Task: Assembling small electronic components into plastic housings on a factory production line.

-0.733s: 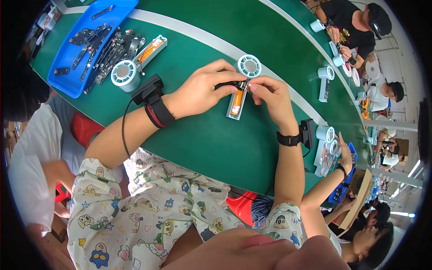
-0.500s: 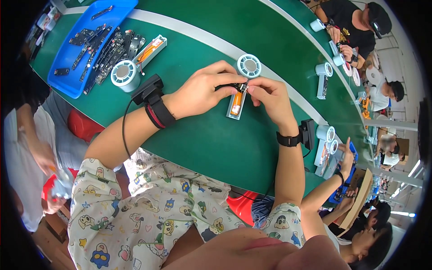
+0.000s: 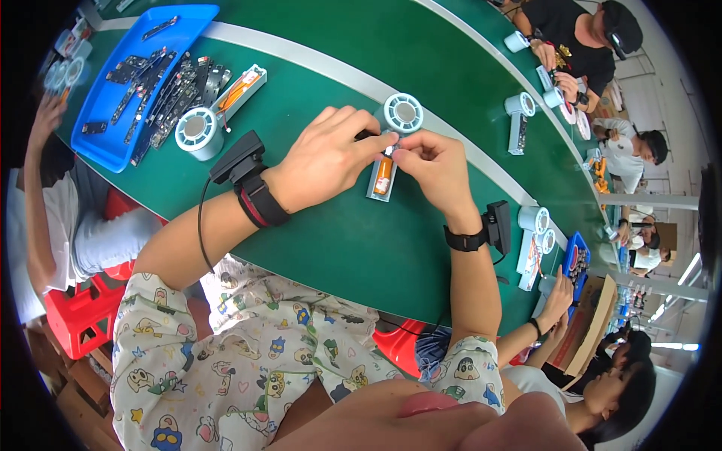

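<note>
The left hand [image 3: 327, 158] and right hand [image 3: 436, 167] meet over a narrow grey plastic tray [image 3: 380, 179] lying flat on the matte green table [image 3: 338, 248]. The tray holds an orange cylindrical cell [image 3: 383, 176]. The left fingers are curled narrow around a small dark part [image 3: 365, 136]; the right fingertips [image 3: 398, 154] pinch close together just above the cell, but what they grip is too small to tell. A pale round fan housing [image 3: 403, 113] with a ribbed rim stands at 12 o'clock from the tray, almost touching the hands. At 10 o'clock lie a second round housing [image 3: 198, 132], a similar loaded tray [image 3: 239, 92] and a glossy blue bin [image 3: 143, 68] of dark flat circuit strips [image 3: 162, 94].
</note>
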`<act>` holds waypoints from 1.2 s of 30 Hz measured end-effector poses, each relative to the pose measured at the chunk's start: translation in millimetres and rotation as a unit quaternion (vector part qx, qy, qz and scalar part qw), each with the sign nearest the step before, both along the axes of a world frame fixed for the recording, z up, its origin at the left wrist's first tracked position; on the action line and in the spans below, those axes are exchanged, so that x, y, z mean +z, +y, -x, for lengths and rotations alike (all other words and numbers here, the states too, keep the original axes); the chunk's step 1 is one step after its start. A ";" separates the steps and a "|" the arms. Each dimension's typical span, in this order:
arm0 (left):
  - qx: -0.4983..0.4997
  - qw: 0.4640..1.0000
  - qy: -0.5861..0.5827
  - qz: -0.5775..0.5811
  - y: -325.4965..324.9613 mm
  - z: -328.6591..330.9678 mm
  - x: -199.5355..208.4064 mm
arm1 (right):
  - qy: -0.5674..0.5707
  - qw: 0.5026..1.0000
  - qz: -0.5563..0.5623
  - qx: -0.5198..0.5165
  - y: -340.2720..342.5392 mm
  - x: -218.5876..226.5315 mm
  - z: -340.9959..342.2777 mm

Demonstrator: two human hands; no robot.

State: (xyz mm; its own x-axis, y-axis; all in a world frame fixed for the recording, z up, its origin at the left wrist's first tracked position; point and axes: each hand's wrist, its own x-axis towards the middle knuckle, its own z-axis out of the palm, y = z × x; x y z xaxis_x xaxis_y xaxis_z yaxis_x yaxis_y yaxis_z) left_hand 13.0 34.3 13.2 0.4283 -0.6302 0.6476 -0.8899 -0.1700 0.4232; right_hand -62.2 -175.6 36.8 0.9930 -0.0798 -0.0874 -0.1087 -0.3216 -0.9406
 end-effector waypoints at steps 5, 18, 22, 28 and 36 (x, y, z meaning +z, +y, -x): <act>0.020 0.997 -0.066 -0.032 1.0 0.6 1.8 | -0.036 0.999 -0.014 -0.031 4.4 -4.2 0.5; -0.032 0.972 0.232 0.035 -5.7 1.0 -6.4 | -0.207 0.932 0.291 0.068 -1.9 20.1 5.2; -0.059 0.919 0.388 0.037 -7.5 5.2 -6.4 | -0.160 0.947 0.266 0.082 -0.4 29.4 7.3; -0.104 0.788 0.602 0.081 -10.4 12.0 6.4 | -0.240 0.940 0.238 0.049 -5.8 4.6 0.4; -0.105 0.739 0.663 0.060 -7.5 4.4 11.0 | -0.324 0.855 0.406 0.002 9.4 -3.6 3.1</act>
State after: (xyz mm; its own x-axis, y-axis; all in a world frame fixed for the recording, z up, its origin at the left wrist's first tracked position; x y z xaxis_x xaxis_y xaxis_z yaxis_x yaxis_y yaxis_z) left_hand 8.6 26.8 24.1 0.6366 -0.7456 -0.1971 0.3195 0.0224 0.9473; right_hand -65.2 -166.2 33.2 0.8119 0.1499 0.5642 0.3530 -0.8959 -0.2699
